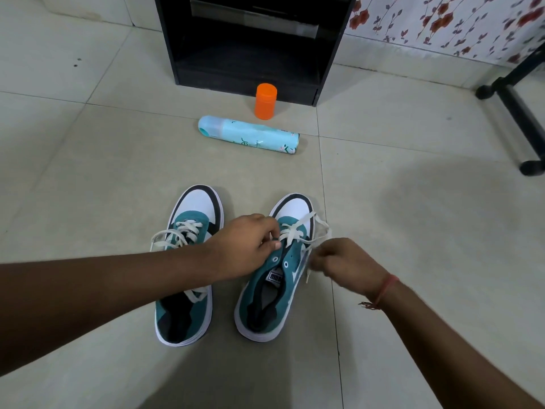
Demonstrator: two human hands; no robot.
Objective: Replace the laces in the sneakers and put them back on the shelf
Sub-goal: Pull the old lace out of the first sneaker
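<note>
Two teal, white and black sneakers stand side by side on the tiled floor, toes pointing away from me. The left sneaker [188, 261] is laced with a white lace. The right sneaker [272, 290] has its white lace [295, 231] through the front eyelets only, and the top eyelets are bare. My left hand [244, 246] reaches across the left sneaker and pinches the lace at the right sneaker's left eyelet row. My right hand [342, 264], slightly blurred, grips the other lace end beside the shoe's right edge.
A black shelf unit [250, 48] stands ahead, its lower compartment open. An orange cap [265, 101] stands before it, and a light-blue spray can [249, 134] lies on its side. A black metal stand [522, 113] is at the right, by floral wallpaper.
</note>
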